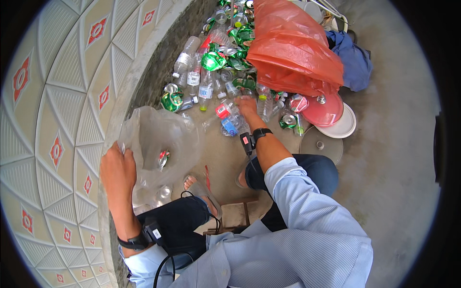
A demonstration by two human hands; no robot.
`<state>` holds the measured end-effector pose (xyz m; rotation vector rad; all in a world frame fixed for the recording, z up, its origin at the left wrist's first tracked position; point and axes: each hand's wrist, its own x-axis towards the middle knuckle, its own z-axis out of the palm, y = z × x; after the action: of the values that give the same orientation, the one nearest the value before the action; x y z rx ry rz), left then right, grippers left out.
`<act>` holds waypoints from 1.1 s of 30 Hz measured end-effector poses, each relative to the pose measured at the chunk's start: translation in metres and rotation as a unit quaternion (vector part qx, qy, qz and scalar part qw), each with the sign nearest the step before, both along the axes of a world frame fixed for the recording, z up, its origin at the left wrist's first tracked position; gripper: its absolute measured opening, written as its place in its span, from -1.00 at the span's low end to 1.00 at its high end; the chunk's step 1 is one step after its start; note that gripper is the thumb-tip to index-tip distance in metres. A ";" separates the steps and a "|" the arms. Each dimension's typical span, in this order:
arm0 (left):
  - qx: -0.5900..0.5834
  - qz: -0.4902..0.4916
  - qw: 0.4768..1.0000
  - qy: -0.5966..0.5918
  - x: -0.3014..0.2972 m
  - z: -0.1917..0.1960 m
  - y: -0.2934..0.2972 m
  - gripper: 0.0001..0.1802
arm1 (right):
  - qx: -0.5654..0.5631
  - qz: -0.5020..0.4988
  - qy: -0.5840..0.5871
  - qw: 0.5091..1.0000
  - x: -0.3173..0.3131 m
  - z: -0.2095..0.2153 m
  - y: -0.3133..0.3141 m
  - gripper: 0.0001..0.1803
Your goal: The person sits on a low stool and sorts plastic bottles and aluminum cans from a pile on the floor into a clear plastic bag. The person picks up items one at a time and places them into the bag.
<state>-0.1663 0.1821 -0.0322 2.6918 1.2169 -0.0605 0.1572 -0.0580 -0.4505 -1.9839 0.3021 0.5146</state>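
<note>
My left hand (pixel 117 168) is closed on the rim of a clear plastic bag (pixel 177 139), pulling its mouth wide. Inside the bag shows a crushed can (pixel 163 159), and a few clear shapes lie lower down in it. Over the near side of a heap, my right hand (pixel 246 106) has its fingers curled at a clear plastic bottle with a red label (pixel 223 110); my hand partly covers it. Just below that lies a crushed bottle with a blue label (pixel 229 126). Green crushed cans (pixel 214 61) and several empty bottles (pixel 205 91) make up the heap.
A red plastic bag (pixel 293 48) covers the heap's right side. Beside it lie a blue cloth (pixel 353 60), a white round lid (pixel 343 122) and a glass lid (pixel 321 144). A low concrete wall (pixel 144 81) curves along the left. My sandalled foot (pixel 204 192) is close to the clear bag.
</note>
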 end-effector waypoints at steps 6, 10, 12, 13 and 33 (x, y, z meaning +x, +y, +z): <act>0.005 -0.033 0.998 -0.054 -0.003 -0.002 0.002 -0.64 | 0.082 -0.013 0.025 0.996 -0.016 0.146 -0.018 -0.62; -0.023 -0.033 0.997 -0.060 -0.002 -0.005 0.006 -0.61 | 0.147 -0.094 0.033 0.984 -0.019 0.231 -0.043 -0.69; -0.049 -0.011 0.997 -0.064 -0.001 -0.009 0.008 -0.60 | 0.124 -0.128 0.030 0.984 -0.018 0.258 -0.064 -0.69; -0.055 -0.014 0.996 -0.072 0.000 -0.010 0.009 -0.61 | 0.118 -0.147 0.034 0.981 -0.015 0.268 -0.074 -0.70; -0.100 -0.024 0.993 -0.058 0.005 -0.008 0.008 -0.58 | 0.479 -0.257 0.061 0.837 0.041 0.289 -0.174 -0.71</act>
<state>-0.1614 0.1905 -0.0402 2.5127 1.0531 -0.0294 0.1982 -0.2321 -0.1619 -0.8362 0.5141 0.3305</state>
